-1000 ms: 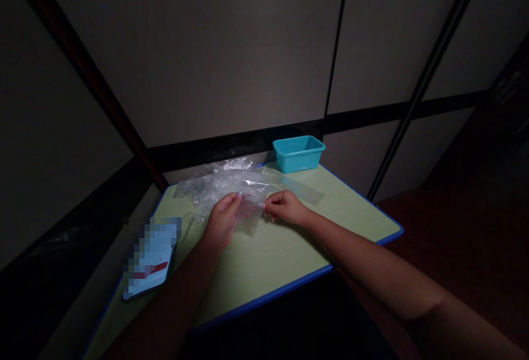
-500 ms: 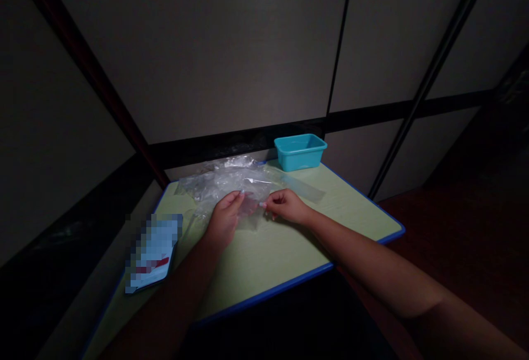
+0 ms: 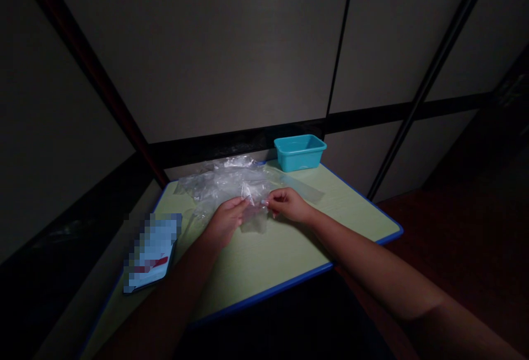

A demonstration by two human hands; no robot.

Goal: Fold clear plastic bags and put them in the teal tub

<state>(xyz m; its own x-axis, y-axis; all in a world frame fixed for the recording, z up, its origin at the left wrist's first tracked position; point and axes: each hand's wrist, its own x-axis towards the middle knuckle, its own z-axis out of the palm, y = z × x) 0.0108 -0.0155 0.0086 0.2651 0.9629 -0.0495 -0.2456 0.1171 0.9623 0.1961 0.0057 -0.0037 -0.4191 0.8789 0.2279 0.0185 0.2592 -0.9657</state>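
A small clear plastic bag hangs between my two hands, over the table. My left hand is closed on its left side, thumb on top. My right hand pinches its upper right edge between thumb and finger. Just behind the hands lies a crumpled heap of clear plastic bags, spread over the back of the table. One flat bag reaches out to the right, beyond my right hand.
A turquoise plastic basket stands at the back edge of the pale green table, which has a blue rim. A phone, partly pixelated, lies at the left. Cabinet panels rise behind.
My left hand has moved slightly down and to the right, its fingertips nearer my right hand. The held bag has shifted and now catches light at its top. My right hand has hardly moved.
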